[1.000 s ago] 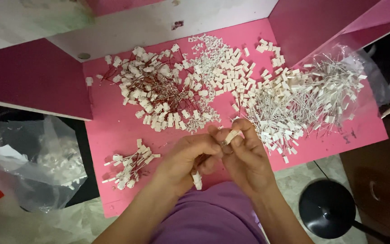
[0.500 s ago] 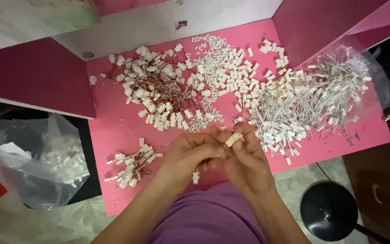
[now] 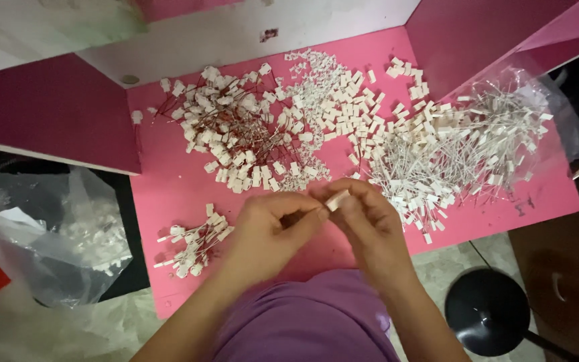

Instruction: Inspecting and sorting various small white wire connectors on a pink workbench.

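White plastic plug (image 3: 337, 199) pinched between fingertips of both hands, just above the near edge of the pink table (image 3: 169, 194); left hand (image 3: 266, 231) curled and gripping from the left, right hand (image 3: 370, 228) closed on it from the right, thumbs pressed close together. Cannot tell whether a wire is already seated in it. Small and smooth, so likely to slip and drop onto the purple lap (image 3: 316, 322) or the floor. Far left, tangled heap of red-wired plugs (image 3: 229, 134); far middle, loose white plugs (image 3: 343, 107); right, pile of white-wired pieces (image 3: 450, 154) spilling from a clear bag (image 3: 557, 114). Small finished bunch (image 3: 192, 245) near left, close to the left wrist: easily swept off the edge by a careless forearm. Piles touching, so easily mixed.
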